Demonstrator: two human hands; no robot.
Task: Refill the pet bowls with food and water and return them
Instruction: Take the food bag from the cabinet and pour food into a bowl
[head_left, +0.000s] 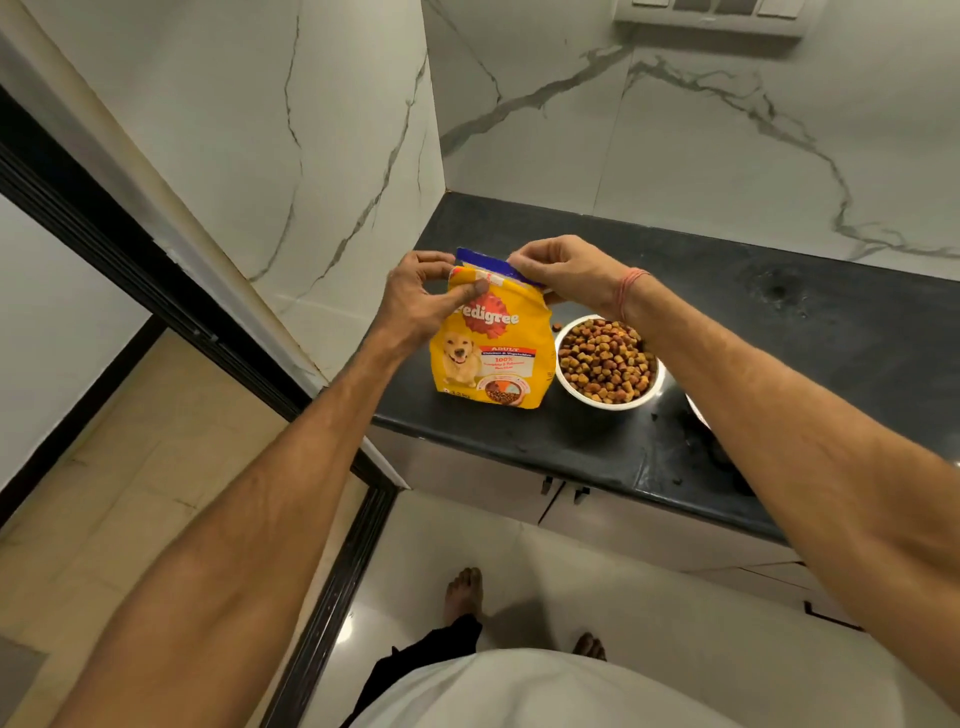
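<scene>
A yellow dog food bag (493, 358) stands upright on the black countertop (779, 332), near its left end. My left hand (421, 301) pinches the bag's top left corner. My right hand (561, 270) pinches the blue top edge at the right. Right of the bag sits a white bowl (608, 400), filled with brown kibble (605, 358). My right forearm passes over the bowl's right side. The rim of a second bowl (696, 413) peeks out from under that forearm; its contents are hidden.
One loose kibble piece (556, 327) lies on the counter between bag and bowl. Marble walls close the counter at the back and left. Cabinet doors with dark handles (563, 491) sit below. A dark door frame (156, 270) runs at my left.
</scene>
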